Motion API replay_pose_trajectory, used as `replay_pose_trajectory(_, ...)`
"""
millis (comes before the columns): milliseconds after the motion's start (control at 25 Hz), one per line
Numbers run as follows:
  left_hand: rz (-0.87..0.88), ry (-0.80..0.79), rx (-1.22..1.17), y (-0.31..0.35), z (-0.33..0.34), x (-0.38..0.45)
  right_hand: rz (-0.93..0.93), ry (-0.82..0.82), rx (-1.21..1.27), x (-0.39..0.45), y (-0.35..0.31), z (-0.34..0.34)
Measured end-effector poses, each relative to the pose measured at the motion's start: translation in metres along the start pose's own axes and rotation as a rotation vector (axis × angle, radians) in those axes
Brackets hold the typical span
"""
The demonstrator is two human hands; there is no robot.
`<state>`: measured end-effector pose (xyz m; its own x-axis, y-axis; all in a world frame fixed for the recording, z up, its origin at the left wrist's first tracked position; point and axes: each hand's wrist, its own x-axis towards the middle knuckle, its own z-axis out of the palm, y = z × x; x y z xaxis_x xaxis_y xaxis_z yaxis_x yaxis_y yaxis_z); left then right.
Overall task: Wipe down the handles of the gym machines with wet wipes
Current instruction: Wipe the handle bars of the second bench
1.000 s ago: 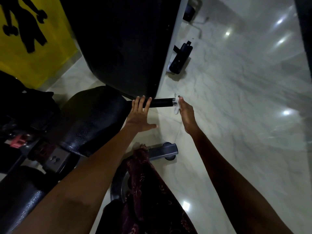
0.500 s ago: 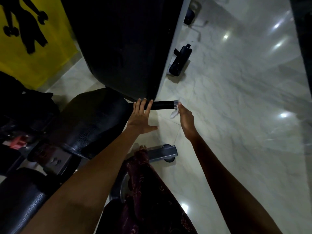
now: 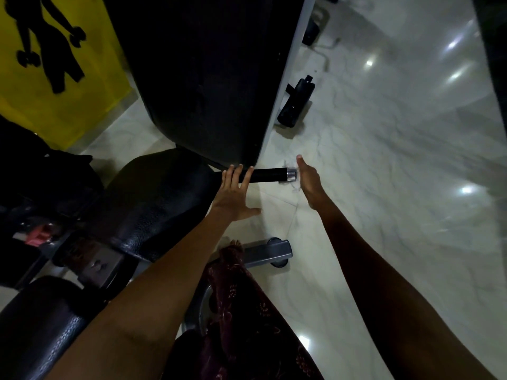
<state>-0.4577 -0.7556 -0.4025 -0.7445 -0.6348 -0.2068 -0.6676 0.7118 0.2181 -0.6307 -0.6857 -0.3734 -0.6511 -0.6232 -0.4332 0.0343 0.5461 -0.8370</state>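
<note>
Where the black handle [image 3: 263, 175] juts rightward from under the dark back pad [image 3: 203, 78], its chrome end cap touches a thin wet wipe [image 3: 291, 179] pressed on by the right hand [image 3: 310, 182], fingers straight; the left hand [image 3: 233, 194] rests straight fingers across the handle's left part, thumb spread; left lies the black seat [image 3: 153, 204], beneath pale marble floor [image 3: 397, 174].

handle [image 3: 264, 175] under the left hand [image 3: 233, 197]: matt black grip, polished metal cap [image 3: 291, 174] at the end beside the right hand [image 3: 310, 182]. thin white wipe [image 3: 288, 164] is seen crumpled against that cap. seat pad [image 3: 153, 204] left of the left hand: black, pebbled, faintly shiny leather-like cover. floor [image 3: 384, 160] beyond the right hand: glossy pale marble-look tile. patterned maroon cloth [image 3: 238, 305] below both hands.
</note>
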Motion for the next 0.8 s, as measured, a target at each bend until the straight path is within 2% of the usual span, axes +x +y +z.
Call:
replay_pose_trajectory(80, 0.002, 0.012, -0.01, -0.001, 0.001, 0.0, 0.148, -0.064, 0.312, 0.0, 0.01, -0.002)
replay_pose_trajectory(160, 0.005, 0.014, -0.007, -0.002, 0.002, 0.0, 0.174, -0.086, 0.554, -0.012, 0.015, -0.004)
replay_pose_trajectory(240, 0.008, 0.015, 0.0, -0.001, 0.003, 0.0, 0.176, -0.089, 0.708, -0.018, 0.02, -0.007)
replay_pose_trajectory(320, 0.005, 0.014, 0.009, 0.0, 0.003, 0.0, 0.105, -0.097, 0.75, -0.029, 0.017, -0.001)
replay_pose_trajectory(360, 0.002, 0.009, 0.014, 0.0, 0.003, 0.0, 0.065, -0.089, 0.694, -0.033, 0.015, 0.005)
replay_pose_trajectory(440, -0.002, 0.0, 0.023, 0.0, 0.003, 0.001, -0.021, -0.041, 0.423, -0.038, 0.017, 0.018)
replay_pose_trajectory(520, -0.007, -0.005, 0.034, 0.0, 0.004, 0.002, -0.099, -0.018, 0.072, -0.041, 0.016, 0.025)
replay_pose_trajectory(640, -0.02, -0.005, 0.053, 0.001, 0.005, 0.002, -0.346, 0.016, -0.521, -0.033, 0.012, 0.02)
replay_pose_trajectory(800, -0.024, 0.006, 0.053, 0.002, 0.005, 0.002, -0.446, 0.017, -0.808, -0.028, 0.006, 0.01)
